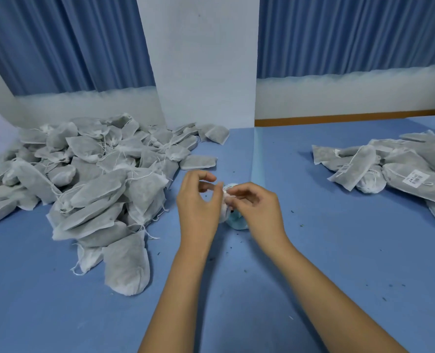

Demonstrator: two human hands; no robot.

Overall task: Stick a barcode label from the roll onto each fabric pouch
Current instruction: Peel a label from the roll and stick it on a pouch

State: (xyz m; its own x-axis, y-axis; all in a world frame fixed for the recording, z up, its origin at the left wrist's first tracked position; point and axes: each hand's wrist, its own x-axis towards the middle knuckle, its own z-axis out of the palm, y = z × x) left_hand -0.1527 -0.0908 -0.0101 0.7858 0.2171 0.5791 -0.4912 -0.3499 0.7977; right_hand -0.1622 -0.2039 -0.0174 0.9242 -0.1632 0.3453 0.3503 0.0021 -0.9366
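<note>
Blue cloth covered the table (313, 250), and unlabelled pouches (84, 174) were heaped well left of the fingers. The left hand (198, 202) was held curled, thumb and forefinger apart; whether the label roll (235, 221) was gripped by it could not be told. The roll lay between both hands, just under the fingertips. A label edge (226, 193) appeared to be pinched by the right hand (258, 207). Far right, labelled pouches (402, 174) were piled.

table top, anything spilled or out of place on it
Yes: small dark crumbs lie scattered on the blue table, mostly toward its right side. They may be filling leaked from the pouches.
</note>
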